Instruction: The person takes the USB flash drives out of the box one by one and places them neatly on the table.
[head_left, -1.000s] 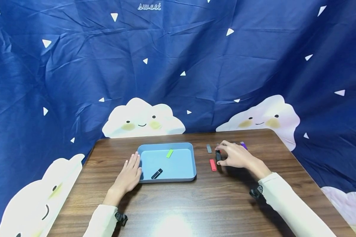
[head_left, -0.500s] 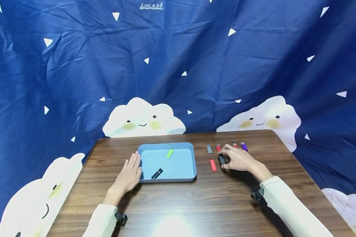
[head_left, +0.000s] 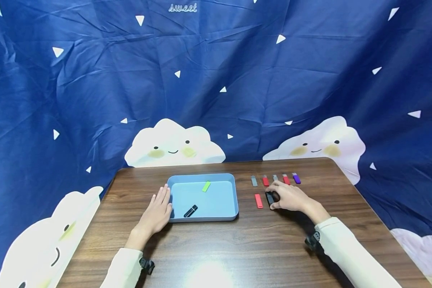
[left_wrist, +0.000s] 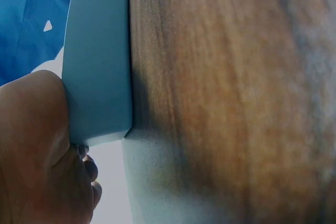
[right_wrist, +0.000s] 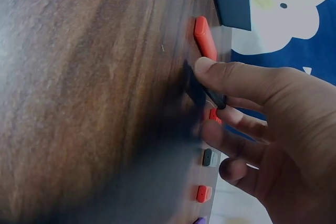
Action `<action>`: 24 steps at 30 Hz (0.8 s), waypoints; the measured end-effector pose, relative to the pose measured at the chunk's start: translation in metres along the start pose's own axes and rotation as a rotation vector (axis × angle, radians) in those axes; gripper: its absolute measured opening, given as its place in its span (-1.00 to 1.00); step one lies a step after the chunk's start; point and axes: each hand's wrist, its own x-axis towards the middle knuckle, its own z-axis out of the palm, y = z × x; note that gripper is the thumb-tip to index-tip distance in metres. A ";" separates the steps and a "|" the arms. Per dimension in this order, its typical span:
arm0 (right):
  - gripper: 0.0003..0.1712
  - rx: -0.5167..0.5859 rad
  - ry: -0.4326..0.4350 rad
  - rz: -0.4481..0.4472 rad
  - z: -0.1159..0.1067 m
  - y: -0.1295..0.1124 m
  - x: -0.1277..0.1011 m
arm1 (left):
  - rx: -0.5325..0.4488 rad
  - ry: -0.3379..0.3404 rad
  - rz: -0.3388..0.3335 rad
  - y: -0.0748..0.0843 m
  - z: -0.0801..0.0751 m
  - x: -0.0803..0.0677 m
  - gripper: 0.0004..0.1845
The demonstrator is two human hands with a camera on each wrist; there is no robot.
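Observation:
In the head view my left hand (head_left: 155, 212) lies with straight fingers against the left side of a shallow blue tray (head_left: 201, 219). The left wrist view shows its thumb at the tray wall (left_wrist: 100, 56). A green USB stick (head_left: 206, 186) and a black USB stick (head_left: 191, 211) lie inside the tray. My right hand (head_left: 291, 198) pinches another black USB stick (head_left: 269, 200) between thumb and fingers, low over the table or touching it; I cannot tell which. Just left of it lies a red USB stick (head_left: 259, 201), also seen in the right wrist view (right_wrist: 205, 38).
Behind the right hand runs a row of several USB sticks, from a grey one (head_left: 254, 181) and a red one (head_left: 265, 180) to a purple one (head_left: 296, 178) at the right. The wooden table (head_left: 273, 256) ends at a blue curtain (head_left: 237, 80).
My right hand has moved slightly right and nearer with the black USB stick, uncovering sticks in the back row. My left hand and the tray have stayed put.

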 end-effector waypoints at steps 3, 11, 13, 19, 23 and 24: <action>-0.31 -0.003 -0.001 0.001 0.001 0.001 0.000 | 0.002 0.002 0.001 0.000 0.000 0.000 -0.34; -0.30 0.026 -0.021 0.021 0.006 0.004 -0.001 | -0.003 0.003 0.003 0.001 0.000 0.000 -0.34; -0.29 0.035 -0.028 0.027 0.008 0.005 -0.002 | 0.000 0.001 0.004 0.001 0.000 0.000 -0.34; -0.29 0.039 -0.020 0.029 0.010 0.007 -0.002 | -0.011 0.011 0.007 0.001 0.000 -0.003 -0.34; -0.31 0.043 -0.021 0.026 0.010 0.007 -0.002 | -0.026 0.014 0.009 0.002 -0.001 -0.003 -0.34; -0.32 0.044 -0.019 0.025 0.010 0.007 -0.002 | -0.026 0.014 0.008 0.002 -0.001 -0.003 -0.34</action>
